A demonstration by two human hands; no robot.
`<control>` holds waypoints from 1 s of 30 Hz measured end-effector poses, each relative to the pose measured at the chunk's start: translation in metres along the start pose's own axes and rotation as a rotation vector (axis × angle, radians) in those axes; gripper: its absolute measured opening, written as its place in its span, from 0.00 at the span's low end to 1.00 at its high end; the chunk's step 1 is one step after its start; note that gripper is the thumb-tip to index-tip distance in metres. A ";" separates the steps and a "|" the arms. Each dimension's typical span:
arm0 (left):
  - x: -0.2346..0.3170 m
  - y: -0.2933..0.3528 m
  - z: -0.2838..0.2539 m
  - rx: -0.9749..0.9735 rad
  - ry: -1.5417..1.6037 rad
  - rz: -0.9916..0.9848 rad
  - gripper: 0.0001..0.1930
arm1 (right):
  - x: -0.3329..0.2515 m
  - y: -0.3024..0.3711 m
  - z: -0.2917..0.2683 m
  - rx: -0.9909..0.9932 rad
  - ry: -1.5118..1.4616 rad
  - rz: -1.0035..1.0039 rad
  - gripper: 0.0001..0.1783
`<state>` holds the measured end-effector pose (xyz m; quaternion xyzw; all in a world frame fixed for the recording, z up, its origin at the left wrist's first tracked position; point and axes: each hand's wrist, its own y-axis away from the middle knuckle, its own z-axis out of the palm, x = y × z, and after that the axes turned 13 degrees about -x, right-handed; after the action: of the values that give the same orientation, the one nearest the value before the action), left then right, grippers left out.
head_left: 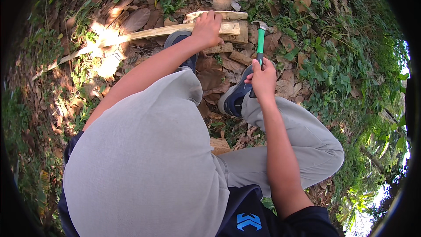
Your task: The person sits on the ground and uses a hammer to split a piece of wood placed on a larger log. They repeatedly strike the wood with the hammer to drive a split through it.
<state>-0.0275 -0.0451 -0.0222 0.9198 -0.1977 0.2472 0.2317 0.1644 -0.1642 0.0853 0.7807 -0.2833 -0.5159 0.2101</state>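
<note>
My right hand (264,80) is closed round the dark lower grip of a claw hammer (261,39), which stands out away from me with its metal head at the far end and a green upper handle. My left hand (207,29) lies across a long pale wooden strip (153,32), its fingers curled over it toward a shorter strip (232,15) alongside. Beneath the strip's right end sits a flat wooden block (242,36). The hammer head is just right of these pieces, apart from them. My palm and the wood under it are hidden.
My left shoe (177,37) is partly under the long strip; my right shoe (234,94) is beside the hammer grip. Small wood offcuts (240,58) lie nearer me, and another wood piece (219,145) shows between my legs. Dry leaves (210,79) and green plants (333,63) cover the ground.
</note>
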 end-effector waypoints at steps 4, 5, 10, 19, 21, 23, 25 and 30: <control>-0.002 0.000 0.001 0.006 -0.023 -0.020 0.45 | -0.006 0.002 0.001 0.017 0.046 -0.042 0.23; 0.000 0.001 0.001 0.005 -0.037 -0.032 0.45 | -0.006 0.002 0.000 0.022 0.053 -0.050 0.23; 0.000 -0.002 0.000 0.023 -0.096 -0.095 0.48 | -0.006 0.003 0.000 0.006 0.057 -0.020 0.21; -0.005 -0.008 -0.002 0.008 -0.065 -0.093 0.51 | -0.010 0.005 0.001 0.008 0.047 -0.023 0.19; -0.006 -0.007 -0.004 0.001 -0.046 -0.090 0.50 | -0.012 0.005 0.001 0.011 0.062 -0.032 0.19; -0.005 -0.007 -0.004 -0.001 -0.044 -0.092 0.50 | -0.016 0.006 0.001 0.027 0.100 -0.050 0.19; -0.006 -0.007 -0.004 -0.007 -0.042 -0.104 0.50 | -0.014 -0.012 0.000 0.060 0.266 -0.155 0.18; -0.003 -0.006 -0.007 0.008 -0.030 -0.084 0.50 | -0.048 -0.056 0.007 0.185 0.757 -0.357 0.18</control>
<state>-0.0299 -0.0357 -0.0204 0.9319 -0.1612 0.2243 0.2352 0.1556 -0.0910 0.0804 0.9673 -0.0917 -0.1935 0.1357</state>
